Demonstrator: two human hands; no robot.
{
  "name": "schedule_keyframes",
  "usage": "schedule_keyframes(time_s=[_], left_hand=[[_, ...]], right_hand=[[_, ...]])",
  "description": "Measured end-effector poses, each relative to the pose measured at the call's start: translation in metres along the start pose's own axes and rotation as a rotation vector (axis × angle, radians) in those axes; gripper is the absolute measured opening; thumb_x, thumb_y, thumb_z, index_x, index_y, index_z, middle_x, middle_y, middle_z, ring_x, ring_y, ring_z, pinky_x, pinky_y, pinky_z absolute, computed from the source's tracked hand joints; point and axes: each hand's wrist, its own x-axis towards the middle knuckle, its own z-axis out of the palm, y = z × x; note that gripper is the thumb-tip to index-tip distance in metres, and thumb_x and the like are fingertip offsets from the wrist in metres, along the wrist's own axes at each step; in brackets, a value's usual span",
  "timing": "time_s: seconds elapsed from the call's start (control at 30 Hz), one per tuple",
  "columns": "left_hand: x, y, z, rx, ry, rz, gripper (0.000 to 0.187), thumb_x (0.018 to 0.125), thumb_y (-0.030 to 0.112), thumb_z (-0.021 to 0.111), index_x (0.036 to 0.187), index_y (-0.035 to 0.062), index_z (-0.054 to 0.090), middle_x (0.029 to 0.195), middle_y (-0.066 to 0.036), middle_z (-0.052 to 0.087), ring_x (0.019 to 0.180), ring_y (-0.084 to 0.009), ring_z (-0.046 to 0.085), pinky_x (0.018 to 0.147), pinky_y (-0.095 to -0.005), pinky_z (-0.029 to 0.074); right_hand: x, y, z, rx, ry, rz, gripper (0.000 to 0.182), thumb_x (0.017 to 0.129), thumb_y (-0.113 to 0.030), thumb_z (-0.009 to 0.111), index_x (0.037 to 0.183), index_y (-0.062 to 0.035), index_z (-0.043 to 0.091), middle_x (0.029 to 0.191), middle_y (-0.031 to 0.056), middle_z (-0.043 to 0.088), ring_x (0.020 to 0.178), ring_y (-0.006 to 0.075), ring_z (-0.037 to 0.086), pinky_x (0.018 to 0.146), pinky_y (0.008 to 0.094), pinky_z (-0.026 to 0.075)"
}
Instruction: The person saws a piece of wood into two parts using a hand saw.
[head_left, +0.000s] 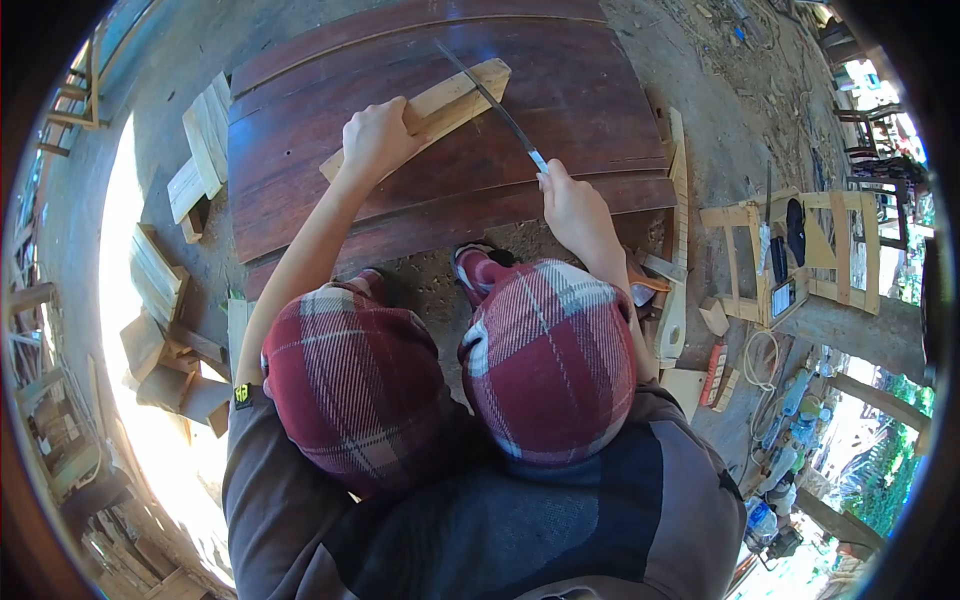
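My left hand (377,140) is closed over a pale wooden block (450,120), holding it at an angle on a dark reddish-brown wooden board (560,110). My right hand (578,205) is wrapped round the white-and-blue grip of a long, narrow, saw-like blade (505,115). The blade runs away from me and crosses the block near its far right end, its tip reaching past the block over the board. My fingers hide most of the grip.
Wood offcuts (158,280) lie on the floor to the left. On the right stands a slatted wooden frame (850,245) with tools on it, near a phone (782,298), a coiled cord (762,360) and a red-edged brush-like piece (713,372). My knees (550,360) are close to the board's near edge.
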Motion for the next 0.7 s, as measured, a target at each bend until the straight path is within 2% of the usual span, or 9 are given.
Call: schedule_keyframes(time_s=[0.13, 0.7], left_hand=[[-0.001, 0.003, 0.003, 0.006, 0.027, -0.067, 0.045, 0.072, 0.046, 0.075, 0.091, 0.0085, 0.061, 0.089, -0.015, 0.069, 0.087, -0.0357, 0.067, 0.076, -0.0464, 0.051], [-0.004, 0.010, 0.013, 0.046, 0.104, -0.212, 0.046, 0.076, 0.044, 0.073, 0.097, 0.0049, 0.058, 0.087, -0.020, 0.069, 0.086, -0.0399, 0.067, 0.075, -0.0488, 0.053]], right_hand=[[0.005, -0.001, 0.004, -0.038, 0.039, -0.033, 0.022, 0.100, -0.026, 0.042, 0.097, -0.0045, 0.046, 0.067, 0.0224, 0.063, 0.069, 0.0444, 0.063, 0.061, 0.0551, 0.047], [0.032, 0.002, 0.017, -0.032, 0.048, -0.027, 0.022, 0.100, -0.026, 0.041, 0.098, -0.0044, 0.046, 0.070, 0.0231, 0.064, 0.072, 0.0453, 0.063, 0.064, 0.0566, 0.048]])
